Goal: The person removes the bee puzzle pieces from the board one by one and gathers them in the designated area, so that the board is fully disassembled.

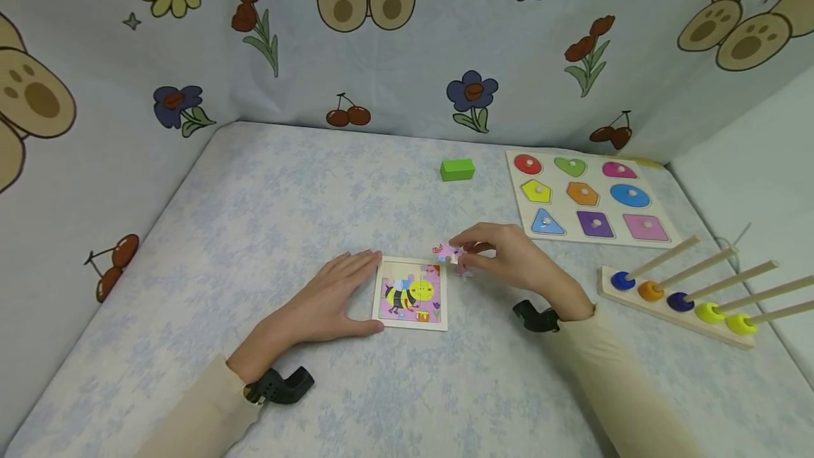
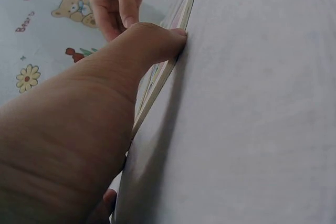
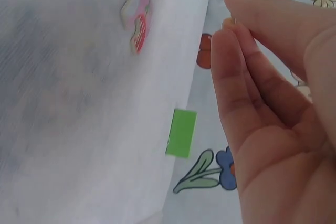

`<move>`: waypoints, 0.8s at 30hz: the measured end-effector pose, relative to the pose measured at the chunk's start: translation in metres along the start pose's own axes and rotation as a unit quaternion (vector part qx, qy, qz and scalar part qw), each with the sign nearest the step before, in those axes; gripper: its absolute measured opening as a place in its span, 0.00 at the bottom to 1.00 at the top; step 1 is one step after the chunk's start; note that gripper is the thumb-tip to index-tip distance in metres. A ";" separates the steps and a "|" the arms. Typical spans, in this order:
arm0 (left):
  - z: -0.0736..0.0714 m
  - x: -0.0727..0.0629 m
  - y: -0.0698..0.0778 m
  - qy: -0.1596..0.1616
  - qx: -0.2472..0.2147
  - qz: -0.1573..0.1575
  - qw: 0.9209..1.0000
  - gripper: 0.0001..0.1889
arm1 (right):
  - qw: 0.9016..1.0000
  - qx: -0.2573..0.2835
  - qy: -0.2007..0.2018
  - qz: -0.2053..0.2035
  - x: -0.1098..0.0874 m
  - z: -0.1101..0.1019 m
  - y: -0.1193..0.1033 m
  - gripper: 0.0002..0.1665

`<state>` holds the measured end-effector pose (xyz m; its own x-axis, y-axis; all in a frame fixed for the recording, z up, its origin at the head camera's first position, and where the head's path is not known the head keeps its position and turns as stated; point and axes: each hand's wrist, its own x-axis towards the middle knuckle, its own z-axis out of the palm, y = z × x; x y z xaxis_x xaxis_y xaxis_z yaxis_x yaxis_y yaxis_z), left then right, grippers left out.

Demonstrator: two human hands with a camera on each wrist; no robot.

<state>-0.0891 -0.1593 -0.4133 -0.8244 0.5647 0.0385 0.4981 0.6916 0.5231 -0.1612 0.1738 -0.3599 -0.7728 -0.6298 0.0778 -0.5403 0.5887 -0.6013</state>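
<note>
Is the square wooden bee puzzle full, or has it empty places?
Not full: the square wooden bee puzzle shows bare pale wood at its upper left.

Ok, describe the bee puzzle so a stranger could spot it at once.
On the mottled blue table, find the space between the left hand and the right hand. The puzzle is the small, pale-framed square there. Unlike the bigger board of knobbed shapes, it shows a yellow-and-black bee on pink.
</note>
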 end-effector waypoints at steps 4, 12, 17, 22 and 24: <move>0.000 0.000 0.000 -0.001 -0.001 -0.002 1.000 0.57 | 1.000 -0.002 -0.004 0.017 -0.009 -0.005 0.010 0.19; 0.001 0.000 -0.001 -0.001 0.000 -0.003 1.000 0.58 | 0.999 -0.003 -0.012 0.035 -0.028 -0.009 0.033 0.18; 0.001 0.000 -0.001 -0.001 0.001 -0.003 1.000 0.57 | 0.999 -0.009 -0.028 0.045 -0.035 -0.013 0.045 0.19; 0.001 0.000 -0.001 -0.001 0.004 0.000 1.000 0.58 | 0.998 -0.012 -0.040 0.057 -0.041 -0.019 0.051 0.19; 0.001 0.000 -0.001 -0.001 0.005 0.001 1.000 0.58 | 0.997 -0.009 -0.042 0.059 -0.042 -0.021 0.053 0.19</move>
<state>-0.0898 -0.1596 -0.4146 -0.8233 0.5664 0.0374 0.5016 0.6952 0.5149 -0.1646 0.2419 -0.3787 -0.8014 -0.5951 -0.0603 -0.4536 0.6703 -0.5873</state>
